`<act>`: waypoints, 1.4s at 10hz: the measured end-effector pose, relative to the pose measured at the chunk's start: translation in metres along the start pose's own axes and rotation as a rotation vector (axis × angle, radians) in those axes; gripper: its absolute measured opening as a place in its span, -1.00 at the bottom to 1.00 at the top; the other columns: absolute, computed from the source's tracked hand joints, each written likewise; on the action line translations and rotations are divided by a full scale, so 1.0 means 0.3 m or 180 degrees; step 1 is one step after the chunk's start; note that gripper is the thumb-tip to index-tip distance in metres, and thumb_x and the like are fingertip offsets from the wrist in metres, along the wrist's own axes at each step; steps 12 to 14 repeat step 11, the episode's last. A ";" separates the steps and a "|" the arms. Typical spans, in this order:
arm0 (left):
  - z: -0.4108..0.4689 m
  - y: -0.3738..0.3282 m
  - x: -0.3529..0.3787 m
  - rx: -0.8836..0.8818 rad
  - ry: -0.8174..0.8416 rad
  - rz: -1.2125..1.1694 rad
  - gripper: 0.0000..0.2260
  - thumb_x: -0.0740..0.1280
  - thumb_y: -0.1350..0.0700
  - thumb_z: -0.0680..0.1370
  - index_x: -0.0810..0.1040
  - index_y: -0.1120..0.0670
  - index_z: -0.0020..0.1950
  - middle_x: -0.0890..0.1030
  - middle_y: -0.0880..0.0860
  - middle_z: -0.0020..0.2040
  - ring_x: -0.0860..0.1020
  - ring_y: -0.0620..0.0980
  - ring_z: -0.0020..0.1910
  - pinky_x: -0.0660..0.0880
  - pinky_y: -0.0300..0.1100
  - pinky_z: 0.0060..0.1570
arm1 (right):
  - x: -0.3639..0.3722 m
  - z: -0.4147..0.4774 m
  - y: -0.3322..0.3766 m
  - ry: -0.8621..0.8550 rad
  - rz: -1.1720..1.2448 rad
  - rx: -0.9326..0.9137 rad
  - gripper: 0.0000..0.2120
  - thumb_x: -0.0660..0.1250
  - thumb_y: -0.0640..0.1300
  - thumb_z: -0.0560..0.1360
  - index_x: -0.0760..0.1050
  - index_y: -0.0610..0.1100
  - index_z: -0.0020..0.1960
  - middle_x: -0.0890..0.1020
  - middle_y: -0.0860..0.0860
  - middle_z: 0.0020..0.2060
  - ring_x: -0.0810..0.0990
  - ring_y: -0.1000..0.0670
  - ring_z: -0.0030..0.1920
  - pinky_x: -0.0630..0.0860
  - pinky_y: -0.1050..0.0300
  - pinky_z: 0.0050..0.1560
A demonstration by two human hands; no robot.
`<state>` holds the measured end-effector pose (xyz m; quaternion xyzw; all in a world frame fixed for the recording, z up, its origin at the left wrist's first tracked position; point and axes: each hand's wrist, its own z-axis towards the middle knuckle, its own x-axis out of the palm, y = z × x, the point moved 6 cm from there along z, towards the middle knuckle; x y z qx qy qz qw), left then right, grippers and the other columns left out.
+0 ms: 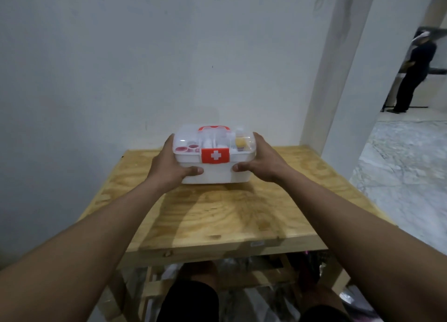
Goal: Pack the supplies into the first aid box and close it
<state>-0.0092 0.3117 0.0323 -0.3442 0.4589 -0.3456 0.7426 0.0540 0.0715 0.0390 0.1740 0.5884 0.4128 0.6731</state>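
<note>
The table (229,215) is pale plywood with a wavy grain and a matt, slightly rough face. It has a straight front edge, and a lower shelf under it holds things too blurred to name.

At the far half of the table, both hands hold the first aid box (217,174). The left hand (169,167) wraps its left end and the right hand (262,165) its right end. Each thumb lies on the front wall, and the fingers curl around the sides.

The box seems to stand on the wood, with its lid (186,138) down. Its body is white, smooth plastic with rounded corners. The lid is clear and domed, with a red handle (214,127) on top and a red latch (215,155) with a white cross in front. Through the lid I see pink caps (182,149) and a yellow roll (240,142).

I judge that the main risk is the latch: I cannot tell if it is fully locked. If it is not, a lift could open the lid and spill the supplies. The glossy plastic could also slip from the hands.

Behind is a plain white wall (145,55), and far to the right stands a person (411,80).
</note>
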 end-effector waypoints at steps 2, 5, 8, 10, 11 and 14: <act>0.158 0.008 0.088 -0.0052 -0.0034 -0.0004 -0.16 0.68 0.10 0.26 0.34 -0.05 0.44 0.56 -0.08 0.23 0.53 -0.03 0.14 0.49 -0.19 -0.01 | -0.029 0.160 -0.079 0.0017 -0.0049 0.0015 -0.16 0.60 -0.01 0.26 0.26 0.01 0.42 0.49 0.09 0.21 0.52 -0.05 0.19 0.56 -0.14 0.17; 0.292 0.069 0.228 -0.0200 -0.0046 -0.0032 -0.14 0.67 0.10 0.29 0.30 -0.04 0.48 0.55 -0.04 0.30 0.54 0.00 0.21 0.51 -0.26 -0.07 | -0.024 0.318 -0.219 0.0034 0.0001 0.0006 -0.15 0.60 -0.02 0.28 0.23 0.05 0.44 0.44 0.13 0.26 0.50 -0.03 0.23 0.57 -0.13 0.18; 0.328 0.088 0.257 -0.0204 -0.0089 -0.0002 -0.10 0.65 0.11 0.32 0.23 -0.02 0.54 0.50 0.00 0.38 0.52 0.03 0.29 0.47 -0.35 -0.11 | -0.016 0.361 -0.255 0.0049 0.0088 0.0117 -0.11 0.59 -0.14 0.35 0.14 0.01 0.51 0.38 0.07 0.36 0.46 -0.04 0.30 0.55 -0.03 0.18; 0.251 0.010 0.250 -0.0561 0.0181 0.0319 0.04 0.58 0.19 0.41 -0.10 -0.01 0.64 0.38 0.08 0.47 0.44 0.14 0.38 0.54 -0.21 -0.06 | -0.074 0.270 -0.170 0.0217 -0.0288 0.0612 0.15 0.49 -0.31 0.45 -0.37 -0.02 0.60 0.22 -0.14 0.55 0.41 -0.19 0.42 0.50 0.00 0.19; 0.084 -0.104 0.185 -0.0121 -0.0079 0.0328 -0.13 0.53 0.15 0.47 0.07 -0.09 0.61 0.42 -0.04 0.44 0.44 0.07 0.40 0.43 -0.30 -0.06 | -0.238 0.134 -0.015 -0.0290 -0.0168 0.0100 -0.04 0.45 -0.25 0.50 -0.11 0.06 0.63 0.24 -0.10 0.55 0.44 -0.13 0.41 0.50 -0.06 0.29; 0.084 -0.104 0.185 -0.0121 -0.0079 0.0328 -0.13 0.53 0.15 0.47 0.07 -0.09 0.61 0.42 -0.04 0.44 0.44 0.07 0.40 0.43 -0.30 -0.06 | -0.238 0.134 -0.015 -0.0290 -0.0168 0.0100 -0.04 0.45 -0.25 0.50 -0.11 0.06 0.63 0.24 -0.10 0.55 0.44 -0.13 0.41 0.50 -0.06 0.29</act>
